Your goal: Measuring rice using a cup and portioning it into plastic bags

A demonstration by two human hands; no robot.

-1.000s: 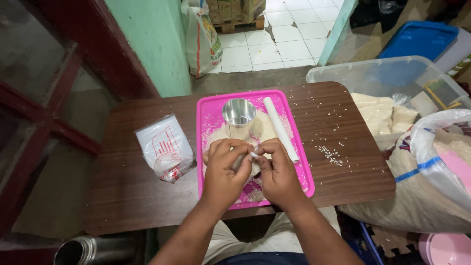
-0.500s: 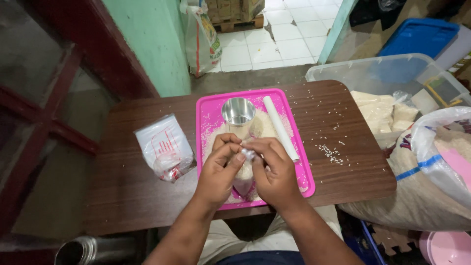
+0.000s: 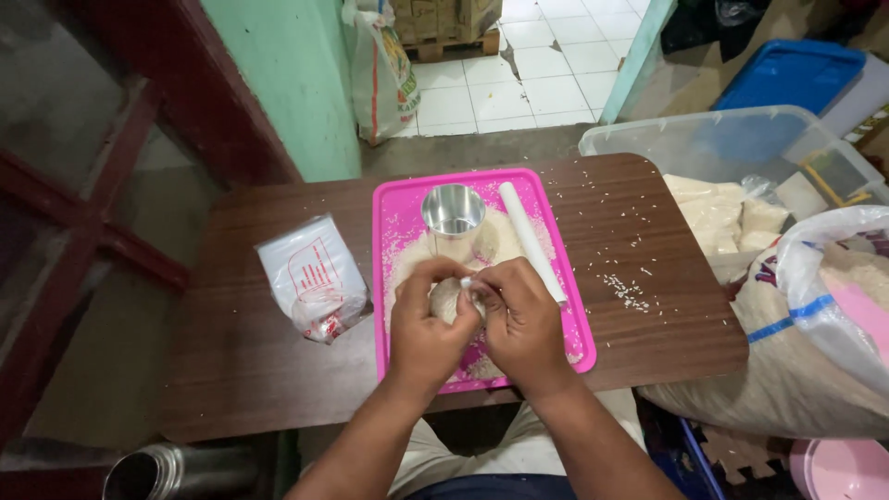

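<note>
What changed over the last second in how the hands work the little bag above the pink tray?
Little changed: the left hand and right hand stay together, fingers shifting slightly on the small filled bag. The pink tray, metal cup, white stick and stack of bags have not moved.

A clear storage bin (image 3: 732, 139) and a blue lid (image 3: 787, 74) sit beyond the brown table (image 3: 259, 352).

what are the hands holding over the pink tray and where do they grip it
Both hands, left and right, hold a small filled clear bag; the fingers pinch it at its top, where they meet.
</note>
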